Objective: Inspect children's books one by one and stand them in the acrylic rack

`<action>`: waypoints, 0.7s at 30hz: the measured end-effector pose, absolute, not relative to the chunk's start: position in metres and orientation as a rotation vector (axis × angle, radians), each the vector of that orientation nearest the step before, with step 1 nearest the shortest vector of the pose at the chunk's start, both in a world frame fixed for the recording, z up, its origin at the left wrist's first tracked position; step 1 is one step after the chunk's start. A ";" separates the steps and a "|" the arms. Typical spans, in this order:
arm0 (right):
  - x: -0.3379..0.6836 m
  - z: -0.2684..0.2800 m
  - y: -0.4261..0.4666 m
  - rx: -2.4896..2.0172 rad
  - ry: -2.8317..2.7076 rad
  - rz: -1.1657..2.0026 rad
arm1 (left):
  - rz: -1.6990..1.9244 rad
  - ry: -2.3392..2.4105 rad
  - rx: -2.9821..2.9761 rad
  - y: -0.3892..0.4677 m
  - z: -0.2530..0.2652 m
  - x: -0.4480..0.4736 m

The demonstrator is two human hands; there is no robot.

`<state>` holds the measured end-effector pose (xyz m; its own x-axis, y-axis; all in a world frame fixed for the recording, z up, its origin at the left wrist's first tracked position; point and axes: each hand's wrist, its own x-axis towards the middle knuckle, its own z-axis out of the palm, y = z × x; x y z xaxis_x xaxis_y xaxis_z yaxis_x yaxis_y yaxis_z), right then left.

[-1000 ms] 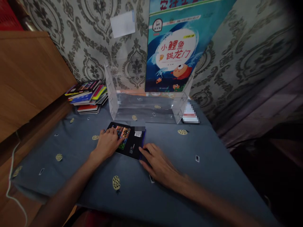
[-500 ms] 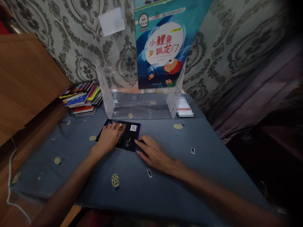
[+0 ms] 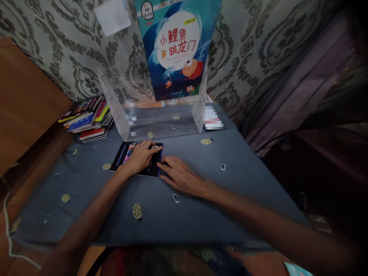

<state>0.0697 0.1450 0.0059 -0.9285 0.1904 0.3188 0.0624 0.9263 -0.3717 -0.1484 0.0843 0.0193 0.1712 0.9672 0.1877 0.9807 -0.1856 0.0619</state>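
A thin dark book (image 3: 120,158) lies flat on the cloth-covered table, with a coloured picture and white print on the face turned up. My left hand (image 3: 140,156) rests palm down across it, fingers stretched toward its right edge, covering much of the cover. At that right edge is my right hand (image 3: 181,175). Its fingers are loosely bent and apart, and the tips touch or nearly touch the book's edge. Neither hand is wrapped round the book.
Behind the book stands a clear acrylic rack (image 3: 161,128), with a blue picture book (image 3: 175,50) upright above it. Stacked books (image 3: 83,119) sit at the table's back left. A blurred white item (image 3: 212,117) is right of the rack. A wooden cabinet (image 3: 28,99) stands left.
My left hand has slid rightward over the book's cover, uncovering its left part and hiding the barcode. My right hand stays by the right edge. The whole view has shifted somewhat.
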 end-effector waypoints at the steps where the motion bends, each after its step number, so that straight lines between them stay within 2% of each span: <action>1: 0.070 0.006 0.146 -0.182 -2.735 0.515 | -0.297 -1.948 -2.381 0.082 0.021 -0.148; 11: 0.067 -0.010 0.150 -0.173 -2.681 0.576 | -0.194 -1.999 -2.611 0.042 0.039 -0.142; 21: 0.065 -0.025 0.155 -0.201 -2.573 0.614 | -0.098 -1.750 -2.518 0.015 0.027 -0.138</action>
<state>0.0653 0.1553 -0.0249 -0.8723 0.2467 0.4221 0.0295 0.8884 -0.4582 -0.1376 0.0154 0.0273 0.3480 0.9328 0.0941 0.9374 -0.3473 -0.0238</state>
